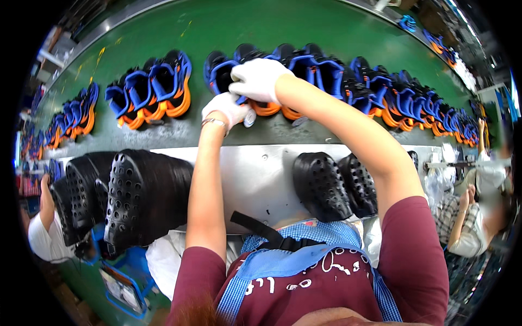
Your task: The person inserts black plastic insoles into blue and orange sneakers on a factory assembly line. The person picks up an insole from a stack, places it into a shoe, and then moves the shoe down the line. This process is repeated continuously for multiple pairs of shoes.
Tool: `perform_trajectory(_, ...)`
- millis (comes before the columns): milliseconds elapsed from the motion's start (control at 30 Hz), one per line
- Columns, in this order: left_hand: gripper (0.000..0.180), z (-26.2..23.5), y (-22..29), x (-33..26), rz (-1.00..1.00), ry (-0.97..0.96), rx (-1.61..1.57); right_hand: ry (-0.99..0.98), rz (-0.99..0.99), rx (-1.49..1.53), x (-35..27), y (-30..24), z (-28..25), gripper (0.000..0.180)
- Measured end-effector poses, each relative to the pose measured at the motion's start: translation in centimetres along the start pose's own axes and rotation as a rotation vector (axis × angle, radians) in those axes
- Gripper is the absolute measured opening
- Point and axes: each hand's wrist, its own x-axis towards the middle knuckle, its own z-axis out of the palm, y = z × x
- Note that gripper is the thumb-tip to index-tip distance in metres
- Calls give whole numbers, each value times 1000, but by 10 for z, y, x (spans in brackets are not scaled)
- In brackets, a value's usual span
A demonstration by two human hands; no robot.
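Note:
Both my hands wear white gloves and meet at the heel of a black and blue shoe (219, 75) standing on the green belt. My left hand (224, 108) is closed at the rear of this shoe, low by its heel. From above, my right hand (260, 80) reaches over the blue collar, fingers bent together on its edge; their tips are partly hidden. A small round pale piece (249, 118) shows beside my left hand; I cannot tell what it is. Right of it, more shoes (329, 77) with blue linings and orange soles stand close together.
Similar shoes (154, 87) line the green belt (217, 27) on both sides. Nearer me, a metal ledge (261, 179) carries black perforated clog-like pieces at left (147, 195) and right (322, 186). Other people work at the far left (49, 233) and right (470, 228).

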Motion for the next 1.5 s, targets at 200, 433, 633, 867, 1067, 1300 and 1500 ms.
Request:
perform_trajectory(200, 51, -18, 20, -25, -74, 463, 440, 323, 272, 34, -213, 77, -41, 32)
perform_trajectory(433, 40, 24, 30, -29, 383, 486, 187, 782, 878, 108, -444, 136, -10, 29)
perform_trajectory(633, 54, 36, 75, -29, 102, 356, 112, 754, 1043, 227, -500, 121, 50, 35)
perform_trajectory(867, 46, 41, 34, 21, 65, 207, 21, 607, 1131, -72, -497, 138, 95, 44)
perform_trajectory(1067, 47, 53, 46, 11, 92, 260, 153, 605, 1095, -82, -507, 141, 93, 42)
perform_trajectory(1300, 65, 37, 23, -9, 112, 276, 6, 783, 974, -51, -494, 101, 26, 40)
perform_trajectory(1500, 57, 3, 122, -76, 461, 74, -778, 850, 400, 128, -375, 39, -22, 44)
